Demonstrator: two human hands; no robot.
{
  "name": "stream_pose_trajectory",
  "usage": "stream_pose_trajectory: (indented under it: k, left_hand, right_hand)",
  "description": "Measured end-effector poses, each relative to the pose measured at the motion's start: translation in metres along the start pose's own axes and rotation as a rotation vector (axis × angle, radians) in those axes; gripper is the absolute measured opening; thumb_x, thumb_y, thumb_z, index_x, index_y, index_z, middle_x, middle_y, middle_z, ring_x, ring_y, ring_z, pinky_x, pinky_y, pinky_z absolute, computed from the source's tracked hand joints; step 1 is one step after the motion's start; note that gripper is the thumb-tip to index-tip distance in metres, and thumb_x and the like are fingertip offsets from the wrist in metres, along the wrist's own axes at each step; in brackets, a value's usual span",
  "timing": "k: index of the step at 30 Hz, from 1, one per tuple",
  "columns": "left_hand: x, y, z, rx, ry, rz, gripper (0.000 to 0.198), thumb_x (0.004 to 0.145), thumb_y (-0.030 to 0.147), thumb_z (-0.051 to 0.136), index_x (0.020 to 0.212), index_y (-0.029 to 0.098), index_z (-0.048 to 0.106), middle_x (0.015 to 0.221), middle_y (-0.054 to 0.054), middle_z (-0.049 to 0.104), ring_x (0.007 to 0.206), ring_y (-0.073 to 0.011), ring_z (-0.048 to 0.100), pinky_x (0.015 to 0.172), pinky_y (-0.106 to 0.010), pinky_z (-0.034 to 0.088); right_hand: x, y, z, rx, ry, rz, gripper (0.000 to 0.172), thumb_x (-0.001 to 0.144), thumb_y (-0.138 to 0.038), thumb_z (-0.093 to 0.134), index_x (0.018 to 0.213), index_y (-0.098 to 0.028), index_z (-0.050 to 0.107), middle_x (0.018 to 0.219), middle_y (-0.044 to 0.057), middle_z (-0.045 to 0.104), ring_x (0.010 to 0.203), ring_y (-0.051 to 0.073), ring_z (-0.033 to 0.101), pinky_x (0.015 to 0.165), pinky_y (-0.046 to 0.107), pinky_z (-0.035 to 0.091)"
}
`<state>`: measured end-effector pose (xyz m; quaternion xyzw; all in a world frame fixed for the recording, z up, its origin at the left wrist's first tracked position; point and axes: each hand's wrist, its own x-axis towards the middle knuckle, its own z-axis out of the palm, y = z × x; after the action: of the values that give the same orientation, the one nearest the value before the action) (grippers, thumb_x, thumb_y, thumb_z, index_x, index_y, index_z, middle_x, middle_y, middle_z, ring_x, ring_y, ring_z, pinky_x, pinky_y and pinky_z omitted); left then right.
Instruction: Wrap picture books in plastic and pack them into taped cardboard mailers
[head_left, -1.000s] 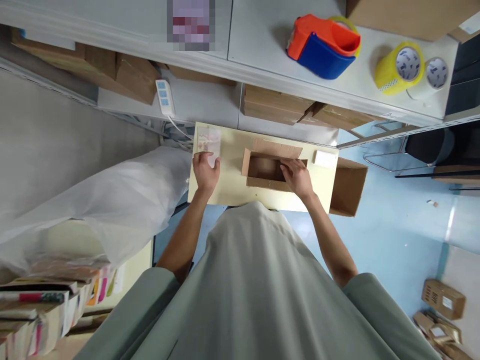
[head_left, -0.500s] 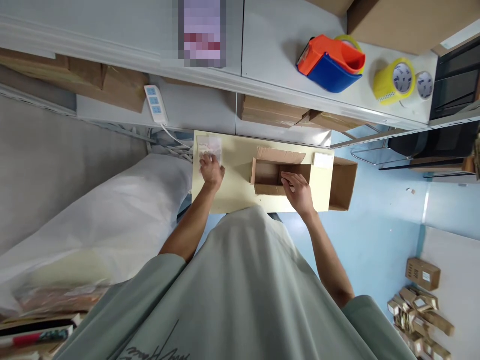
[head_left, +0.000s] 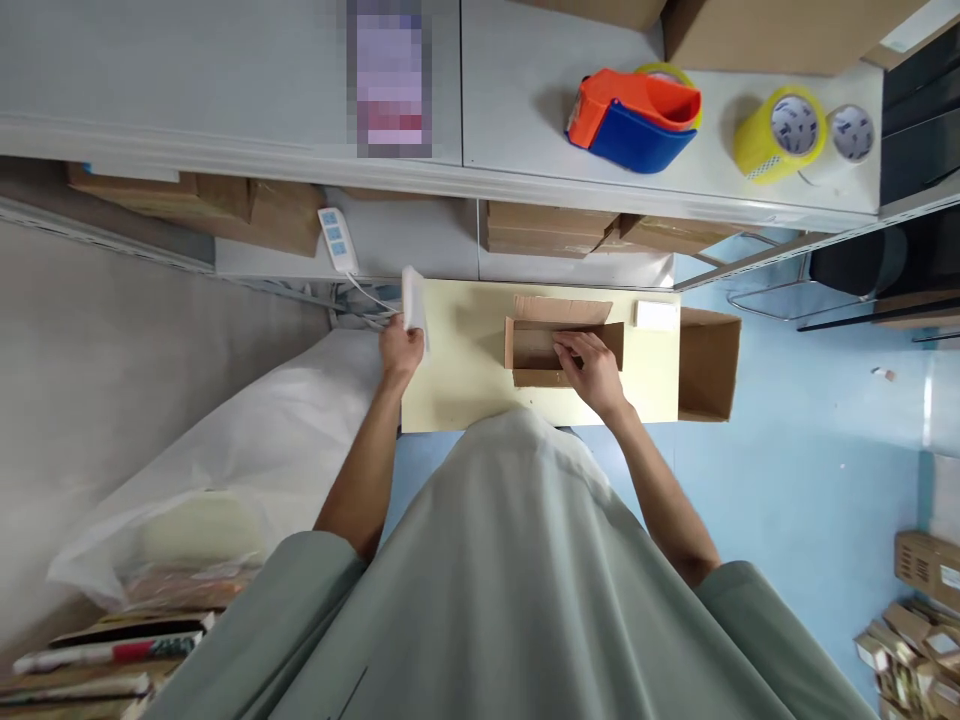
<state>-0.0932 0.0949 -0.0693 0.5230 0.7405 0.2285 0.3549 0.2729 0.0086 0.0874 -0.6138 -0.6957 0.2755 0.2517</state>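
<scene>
In my left hand (head_left: 401, 347), closed at the left end of the pale yellow table (head_left: 465, 400), is a thin white sheet-like item (head_left: 413, 298) raised on edge. What is printed on it cannot be made out. My right hand (head_left: 594, 372) reaches over the right part of a small open cardboard box (head_left: 529, 378). Its thumb and fingers are drawn together at the box's inner flap, with the fingertips partly hidden inside. The box's far flap (head_left: 562, 310) is folded outward.
A small white block-like item (head_left: 655, 315) lies at the table's right end, and a larger open carton (head_left: 709, 365) stands beyond it. On the shelf above are an orange and blue tape dispenser (head_left: 634, 118) and tape rolls (head_left: 780, 135). A power strip (head_left: 337, 240) sits behind the table.
My left hand has lifted the white item off the table and tilted it upright, moving slightly left. My right hand stays at the box. The view has shifted a little.
</scene>
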Motion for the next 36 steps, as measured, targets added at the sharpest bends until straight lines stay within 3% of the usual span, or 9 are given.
stream_pose_trajectory:
  k: [3,6,9,16,19,22,25,31,36]
  left_hand:
    - [-0.013,0.022,-0.021,-0.204,0.022,-0.043,0.030,0.084,0.028,0.060,0.110,0.019,0.074,0.098,-0.009,0.078,0.105,-0.0306,0.078,0.100,-0.045,0.065]
    - [-0.037,0.056,-0.037,-0.477,-0.105,0.002,0.032,0.087,0.031,0.065,0.115,0.021,0.077,0.097,-0.005,0.080,0.093,-0.0245,0.079,0.088,-0.039,0.067]
    - [-0.065,0.092,-0.046,-0.580,-0.231,0.058,0.036,0.085,0.033,0.073,0.119,0.023,0.079,0.099,-0.005,0.081,0.092,-0.0242,0.079,0.086,-0.038,0.068]
    - [-0.115,0.179,-0.038,-0.252,-0.473,0.256,0.046,0.092,0.040,0.070,0.131,0.018,0.079,0.111,-0.008,0.083,0.100,-0.0282,0.078,0.088,-0.039,0.066]
    - [-0.123,0.212,-0.026,-0.117,-0.576,0.358,0.046,0.091,0.038,0.067,0.130,0.019,0.080,0.119,-0.007,0.083,0.105,-0.0268,0.077,0.094,-0.037,0.063]
    - [-0.124,0.234,-0.012,-0.027,-0.617,0.420,0.046,0.092,0.035,0.063,0.133,0.021,0.081,0.124,-0.006,0.083,0.109,-0.0269,0.077,0.098,-0.036,0.061]
    - [-0.119,0.243,0.002,0.059,-0.600,0.481,0.046,0.095,0.033,0.061,0.135,0.023,0.081,0.125,-0.006,0.083,0.109,-0.0268,0.076,0.101,-0.037,0.061]
    - [-0.090,0.228,0.027,0.145,-0.390,0.534,0.042,0.098,0.031,0.068,0.138,0.023,0.077,0.141,-0.009,0.079,0.130,-0.0291,0.072,0.119,-0.045,0.054]
    - [-0.071,0.204,0.056,0.186,-0.383,0.474,0.046,0.093,0.018,0.069,0.138,0.022,0.074,0.135,-0.009,0.081,0.126,-0.0281,0.074,0.116,-0.044,0.056]
  right_hand:
    - [0.007,0.007,-0.003,0.030,-0.026,-0.027,0.043,0.118,-0.051,0.051,0.130,-0.028,0.084,0.125,0.011,0.084,0.114,0.034,0.077,0.101,0.052,0.068]
    - [0.013,0.012,-0.009,0.083,-0.074,-0.022,0.049,0.117,-0.061,0.051,0.133,-0.027,0.082,0.123,0.011,0.084,0.109,0.032,0.079,0.100,0.049,0.068]
    - [0.017,0.016,-0.019,0.165,-0.105,-0.016,0.056,0.116,-0.068,0.050,0.136,-0.026,0.081,0.129,0.011,0.084,0.103,0.029,0.081,0.095,0.045,0.069]
    - [0.029,0.015,-0.064,0.057,0.037,-0.265,0.049,0.119,-0.058,0.048,0.152,-0.031,0.071,0.152,0.011,0.072,0.134,0.036,0.069,0.113,0.058,0.062]
    - [0.038,0.017,-0.086,-0.037,-0.036,-0.411,0.046,0.116,-0.049,0.060,0.158,-0.032,0.068,0.160,0.010,0.069,0.136,0.038,0.062,0.115,0.061,0.058]
    - [0.047,0.027,-0.100,-0.114,-0.173,-0.452,0.042,0.112,-0.039,0.068,0.152,-0.028,0.074,0.140,0.012,0.079,0.128,0.038,0.062,0.111,0.059,0.056]
    - [0.052,0.043,-0.103,-0.172,-0.246,-0.407,0.033,0.109,-0.031,0.072,0.139,-0.023,0.081,0.123,0.014,0.082,0.126,0.040,0.062,0.110,0.058,0.052]
    - [0.055,0.082,-0.081,-0.114,-0.242,-0.182,0.020,0.106,-0.023,0.071,0.122,-0.020,0.084,0.124,0.013,0.084,0.124,0.036,0.066,0.108,0.051,0.054]
    - [0.053,0.099,-0.057,-0.136,-0.273,0.009,0.034,0.105,-0.020,0.069,0.139,-0.023,0.071,0.123,0.009,0.084,0.115,0.033,0.074,0.099,0.046,0.060]
